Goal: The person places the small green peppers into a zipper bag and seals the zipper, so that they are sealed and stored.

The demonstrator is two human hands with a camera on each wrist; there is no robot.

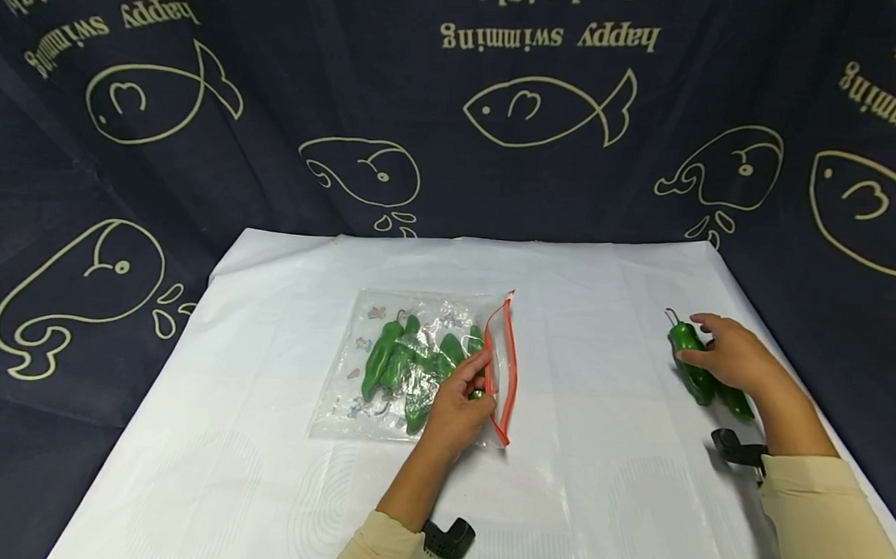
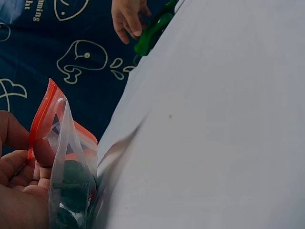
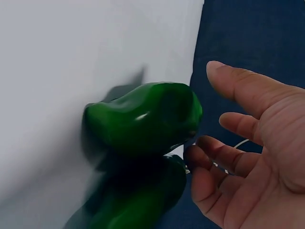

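A clear zip bag (image 1: pixel 337 412) with a red zip edge (image 1: pixel 514 362) lies on the table, several green peppers (image 1: pixel 380 360) inside. My left hand (image 1: pixel 459 407) pinches the near strip of its mouth; the left wrist view shows thumb and fingers (image 2: pixel 12 131) at the red edge, and the mouth parted. At the right side, two glossy green peppers lie side by side, a stemmed one (image 1: pixel 686 357) and another (image 1: pixel 734 400) partly under my right hand (image 1: pixel 737 355). That hand's fingers are spread and loosely bent around the peppers, not closed on them, as the right wrist view shows (image 3: pixel 257 143).
A white cloth (image 1: pixel 597 486) covers the table, its right edge close beyond the loose peppers. Dark blue curtains (image 1: pixel 277 72) with fish and whale drawings hang behind and at both sides. Black wrist devices (image 1: pixel 449 538) sit at both cuffs.
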